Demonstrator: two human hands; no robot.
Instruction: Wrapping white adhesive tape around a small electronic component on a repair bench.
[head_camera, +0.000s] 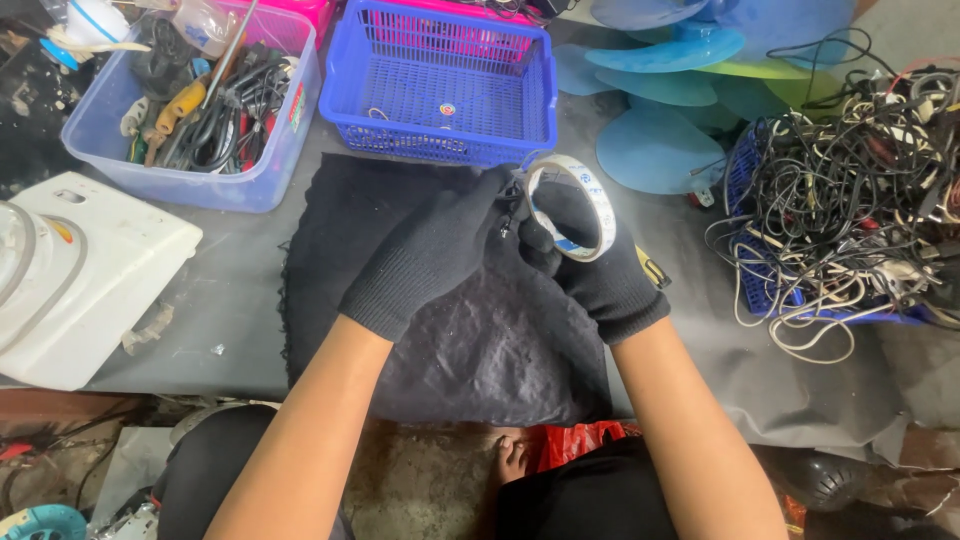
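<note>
While working the tape roll (572, 207), hold as is: right hand (590, 265) threaded through the core, gloved fingers curled round the ring, roll lifted clear of the black mat (400, 300) and just in front of the blue basket (440, 85). Left hand (435, 250) fingertips pinched together at the roll's near-left edge, on what looks like the free end or a small dark part; can't tell which, gloves and tape blur together there.

To do it well, judging from the grip:
- Hunt the tape end by feel along the outer wrap; knit gloves dull touch, so rotate roll slowly with right thumb rather than scraping.
- Keep pinch tight and low on the end, pull tangent to the roll, not outward, to avoid splitting the strip.
- Keep roll over the mat, so a dropped bit lands on dark cloth, not among the tangled cables (850, 190) at right.
- Mind glove fibres sticking to adhesive; touch only the very tip.

Clear tub of hand tools (200, 120) at far left, well apart. White appliance housing (90, 280) at left, also well apart.
</note>
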